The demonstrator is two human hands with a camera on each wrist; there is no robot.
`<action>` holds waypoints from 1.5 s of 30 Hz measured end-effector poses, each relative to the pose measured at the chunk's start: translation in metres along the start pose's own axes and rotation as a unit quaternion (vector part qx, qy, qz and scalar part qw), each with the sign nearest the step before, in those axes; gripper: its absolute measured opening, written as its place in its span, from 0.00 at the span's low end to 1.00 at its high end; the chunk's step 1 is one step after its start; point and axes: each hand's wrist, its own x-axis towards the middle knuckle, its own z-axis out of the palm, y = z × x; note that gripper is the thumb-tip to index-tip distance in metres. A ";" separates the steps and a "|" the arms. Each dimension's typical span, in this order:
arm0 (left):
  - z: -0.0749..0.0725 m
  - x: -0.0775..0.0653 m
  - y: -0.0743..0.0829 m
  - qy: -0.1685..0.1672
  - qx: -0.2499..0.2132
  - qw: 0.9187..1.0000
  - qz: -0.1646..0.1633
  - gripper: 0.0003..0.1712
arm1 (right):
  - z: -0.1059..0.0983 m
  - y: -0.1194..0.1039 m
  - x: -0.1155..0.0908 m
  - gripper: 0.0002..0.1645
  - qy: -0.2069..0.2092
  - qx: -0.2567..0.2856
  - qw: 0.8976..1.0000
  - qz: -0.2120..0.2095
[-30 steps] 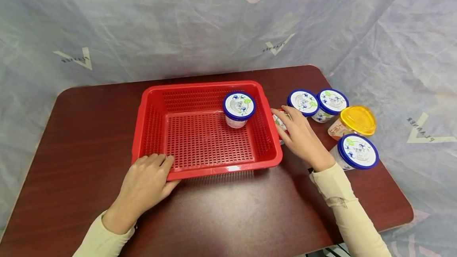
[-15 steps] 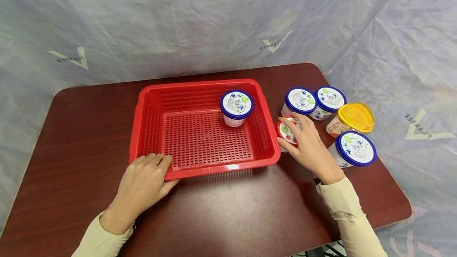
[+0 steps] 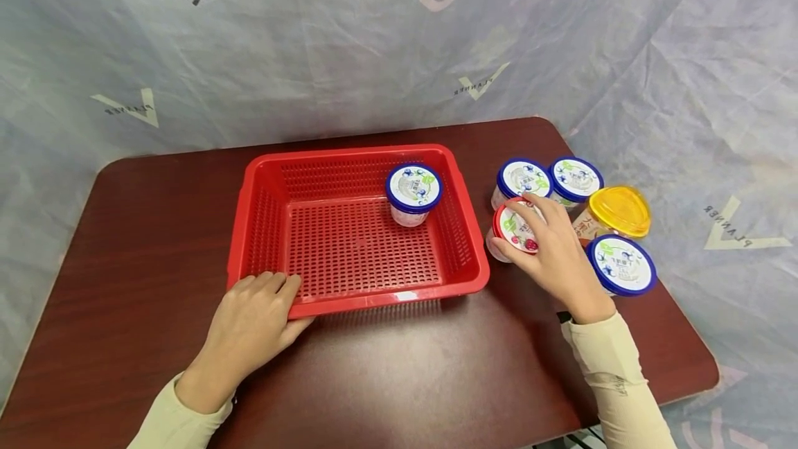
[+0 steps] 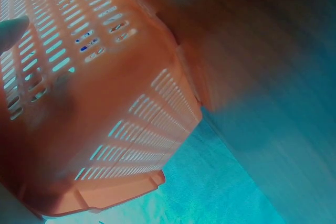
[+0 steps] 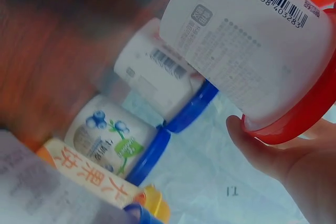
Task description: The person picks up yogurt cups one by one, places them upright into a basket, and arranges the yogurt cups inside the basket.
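At the bottom of the head view, a pale sleeve (image 3: 181,413) enters at lower left and another at lower right, over a dark red-brown table (image 3: 380,383). The left hand (image 3: 252,314), left of centre, grips the near-left corner of the red basket (image 3: 386,302), its fingers over the rim and its thumb below on the outside. Near the right edge of the frame stands a large blue-lidded tub (image 3: 622,265), partly behind the right wrist. The right hand (image 3: 557,251), right of centre, holds the red-lidded tub (image 3: 517,227), its fingers and thumb spread around the lid; this tub is just beside the basket's right side, outside it, and whether its base touches the table I cannot tell. The right wrist view shows a barcode (image 5: 270,1) on its white wall. Just beyond the large tub is a yellow-lidded tub (image 3: 620,210). Inside the basket, in its far right part, a tub with a blue lid (image 3: 414,187) stands upright. Two more blue-lidded tubs (image 3: 525,177) stand side by side at right, past the red lid. Grey printed sheeting (image 3: 312,54) fills the top of the frame.
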 end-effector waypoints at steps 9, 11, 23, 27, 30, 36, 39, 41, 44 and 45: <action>0.000 0.003 0.000 0.019 -0.003 1.000 -0.001 0.27 | -0.017 0.000 -0.003 0.40 0.061 0.006 0.998 -0.017; 0.000 0.002 0.000 0.019 -0.004 1.000 -0.001 0.28 | -0.020 -0.001 -0.005 0.40 0.063 0.005 0.998 -0.016; -0.002 0.003 0.001 0.009 -0.001 1.000 0.000 0.28 | -0.026 -0.007 -0.011 0.38 0.101 0.010 0.994 -0.040; -0.002 0.002 0.000 0.004 0.001 1.000 -0.001 0.28 | -0.029 -0.010 -0.011 0.37 0.103 0.013 0.994 -0.039; -0.002 0.001 0.000 0.003 0.001 1.000 -0.002 0.29 | -0.032 -0.013 -0.012 0.38 0.103 0.010 0.994 -0.038; -0.001 0.000 0.000 0.003 0.001 1.000 -0.005 0.29 | -0.037 -0.020 -0.013 0.38 0.120 0.023 0.992 -0.044; -0.001 0.000 0.000 0.001 0.000 1.000 -0.006 0.29 | -0.039 -0.024 -0.013 0.37 0.132 0.036 0.989 -0.049; -0.001 0.000 0.000 -0.001 0.000 1.000 -0.006 0.29 | -0.040 -0.026 -0.014 0.37 0.140 0.041 0.988 -0.053; -0.001 0.000 0.001 0.000 -0.001 1.000 -0.005 0.28 | -0.042 -0.029 -0.014 0.39 0.146 0.041 0.987 -0.059; -0.001 0.000 0.001 0.000 -0.001 1.000 -0.005 0.28 | -0.042 -0.029 -0.014 0.40 0.149 0.039 0.986 -0.061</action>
